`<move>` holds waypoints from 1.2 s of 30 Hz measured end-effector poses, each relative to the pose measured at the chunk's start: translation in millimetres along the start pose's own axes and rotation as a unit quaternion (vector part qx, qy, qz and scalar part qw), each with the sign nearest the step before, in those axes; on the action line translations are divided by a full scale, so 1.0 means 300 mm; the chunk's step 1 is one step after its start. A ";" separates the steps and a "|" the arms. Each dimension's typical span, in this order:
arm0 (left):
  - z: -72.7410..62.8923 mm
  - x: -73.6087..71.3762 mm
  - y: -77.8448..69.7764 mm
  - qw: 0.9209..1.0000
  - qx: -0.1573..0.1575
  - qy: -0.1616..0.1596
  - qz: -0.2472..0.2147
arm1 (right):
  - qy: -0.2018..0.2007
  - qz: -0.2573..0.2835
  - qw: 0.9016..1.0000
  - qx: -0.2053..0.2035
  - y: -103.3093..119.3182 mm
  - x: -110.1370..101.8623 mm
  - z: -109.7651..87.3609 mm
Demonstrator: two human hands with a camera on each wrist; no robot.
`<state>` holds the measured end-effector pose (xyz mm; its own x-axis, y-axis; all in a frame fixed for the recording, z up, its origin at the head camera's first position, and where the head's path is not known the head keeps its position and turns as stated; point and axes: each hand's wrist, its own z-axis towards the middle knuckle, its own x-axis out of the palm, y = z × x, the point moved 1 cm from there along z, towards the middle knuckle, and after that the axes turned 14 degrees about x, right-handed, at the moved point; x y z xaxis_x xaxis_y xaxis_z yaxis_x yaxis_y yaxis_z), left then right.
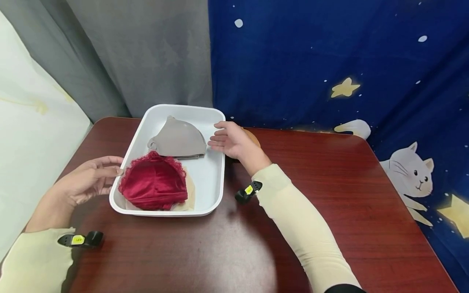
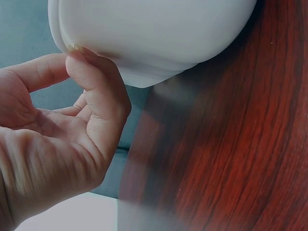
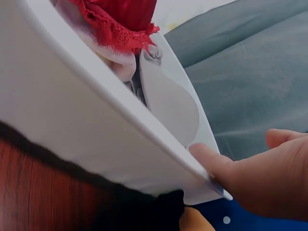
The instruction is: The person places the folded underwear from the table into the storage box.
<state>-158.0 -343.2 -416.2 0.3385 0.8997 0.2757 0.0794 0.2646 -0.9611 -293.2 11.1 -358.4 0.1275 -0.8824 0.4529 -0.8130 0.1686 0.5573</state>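
Note:
A white plastic tray (image 1: 205,183) holds several folded bras. The red lace-trimmed bra (image 1: 155,183) lies at the near left, over a beige piece (image 1: 190,191) that is mostly hidden. Behind it lies the smooth grey bra (image 1: 181,138). At the tray's left side my left hand (image 1: 93,175) pinches the rim between thumb and finger; its fingertips show right at the rim in the left wrist view. Across the right rim reaches my right hand (image 1: 231,140), fingers extended and loose over the inside, close to the grey bra.
A tan, rounded thing (image 1: 253,138) with something dark under it sits behind my right hand, beside the tray. The reddish-brown wooden table (image 1: 329,203) extends to the right. A grey curtain (image 1: 157,53) and a blue star-patterned curtain (image 1: 293,61) hang along the back edge.

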 end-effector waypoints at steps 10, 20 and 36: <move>-0.001 0.000 -0.001 1.000 0.001 0.001 -0.002 | -0.008 -0.043 0.999 -0.010 0.014 -0.045 -0.020; -0.003 -0.002 -0.006 1.000 -0.006 -0.017 0.010 | 0.002 -0.042 0.999 -0.009 0.013 -0.078 -0.020; 0.000 0.004 -0.009 1.000 -0.004 -0.011 0.015 | 0.010 -0.074 0.997 -0.025 0.013 -0.172 -0.044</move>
<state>-157.8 -342.8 -413.3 0.3195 0.9146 0.2478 0.0778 0.2353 -0.9688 -295.3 63.0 -370.3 0.2554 -0.8907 0.3761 -0.7556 0.0588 0.6524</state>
